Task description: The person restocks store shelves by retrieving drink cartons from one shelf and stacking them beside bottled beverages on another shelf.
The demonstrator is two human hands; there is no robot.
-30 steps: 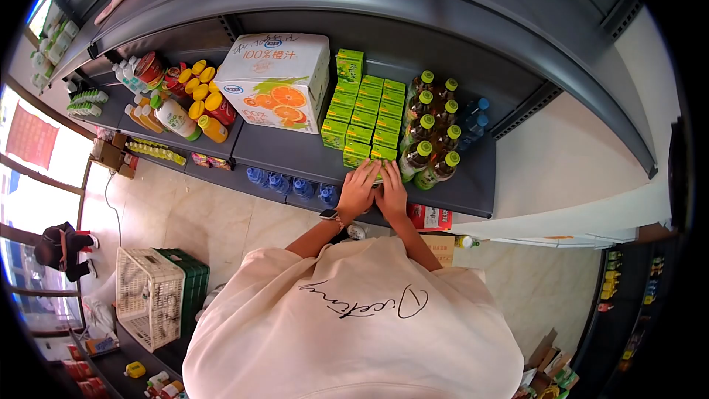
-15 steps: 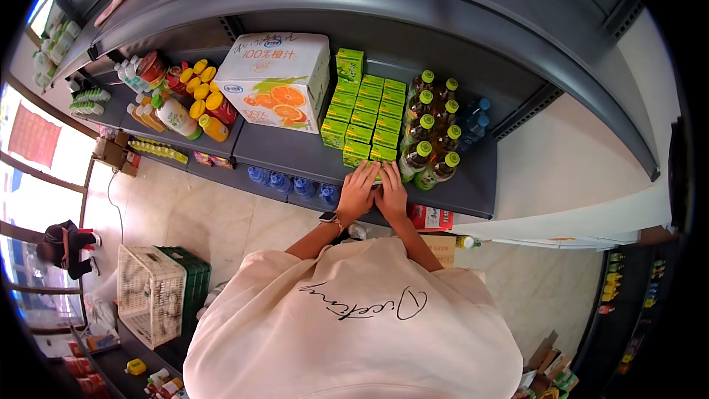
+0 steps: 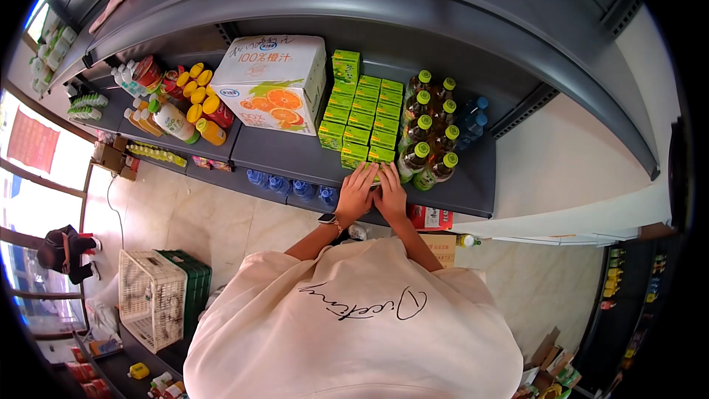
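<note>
Both hands meet at the front end of the rows of small green drink cartons (image 3: 362,120) on the grey shelf. My left hand (image 3: 357,191), with a dark watch on its wrist, has its fingers over a front carton (image 3: 376,171). Beside it, my right hand (image 3: 390,193) closes on the same spot, thumbs near each other at the shelf edge. Most of that front carton is hidden by the fingers. One carton (image 3: 346,66) stands higher at the back left of the block. Brown bottles with green caps (image 3: 419,129) stand close to the right of my right hand.
A white orange juice box (image 3: 277,85) sits left of the cartons. Yellow-capped bottles (image 3: 211,131) are farther left, and blue-capped bottles (image 3: 473,129) at the right end. Overhead runs an upper shelf edge (image 3: 354,1). A white crate (image 3: 151,299) and a person (image 3: 66,251) are at lower left.
My hands stay at the same front carton with hardly any movement. The view has shifted slightly, so the shelf goods on the left appear a little farther left.
</note>
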